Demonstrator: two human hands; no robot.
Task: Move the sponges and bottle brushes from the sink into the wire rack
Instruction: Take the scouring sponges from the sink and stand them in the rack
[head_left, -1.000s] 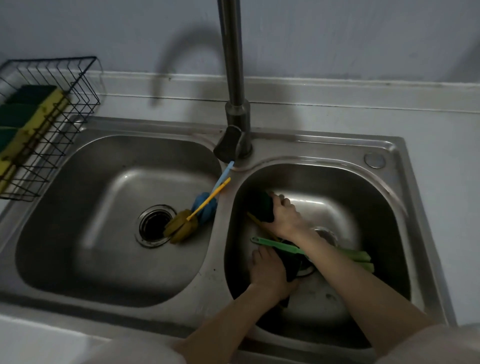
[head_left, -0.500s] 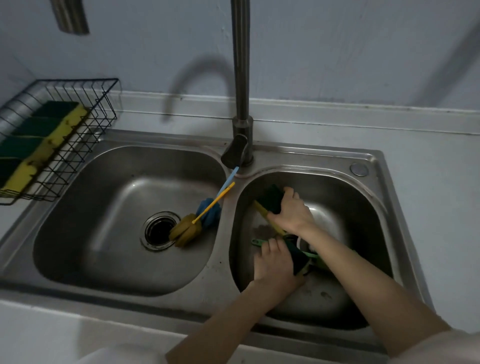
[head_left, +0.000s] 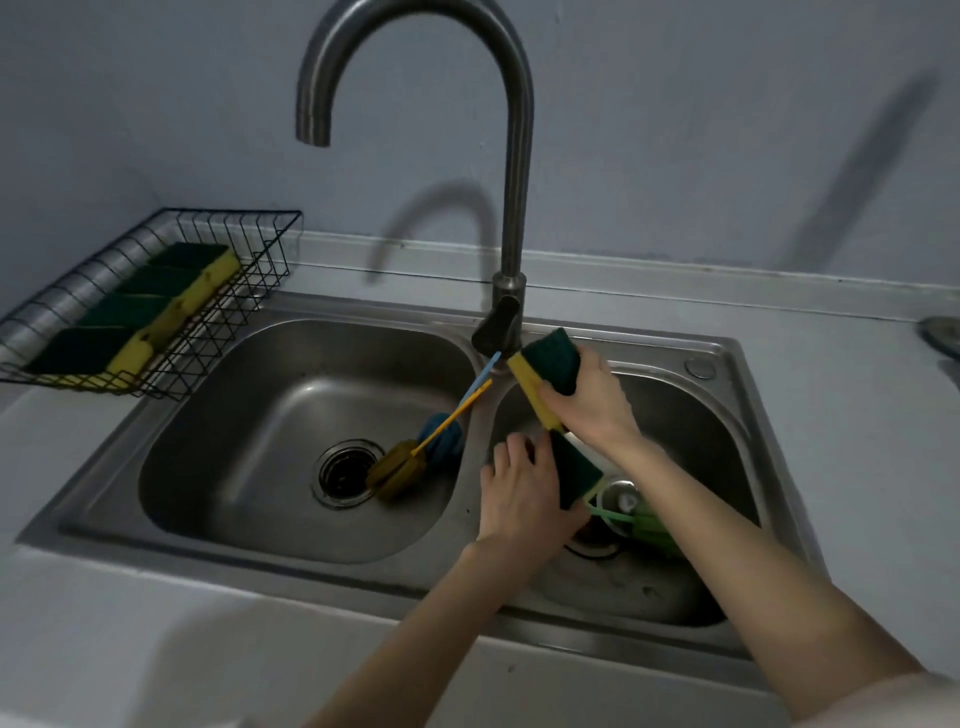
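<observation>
My right hand (head_left: 589, 402) grips a yellow sponge with a green scouring face (head_left: 551, 366), lifted above the right basin near the tap base. My left hand (head_left: 524, 488) holds a second green-and-yellow sponge (head_left: 574, 470) just below it, over the divider side of the right basin. A green bottle brush (head_left: 641, 522) lies in the right basin by the drain, partly hidden by my right arm. In the left basin a yellow bottle brush (head_left: 397, 470) and a blue one (head_left: 441, 436) lean on the divider. The black wire rack (head_left: 249, 270) at the left holds several green-and-yellow sponges.
A tall gooseneck tap (head_left: 514, 182) rises between the basins, close behind my right hand. The steel double sink (head_left: 311, 556) is set in a pale counter, with a drain (head_left: 345, 473) in the left basin. A round metal object (head_left: 943, 335) shows at the right edge.
Both hands have come up out of the right basin, each with a sponge. The head view has tilted upward, so the whole tap and more of the rack show.
</observation>
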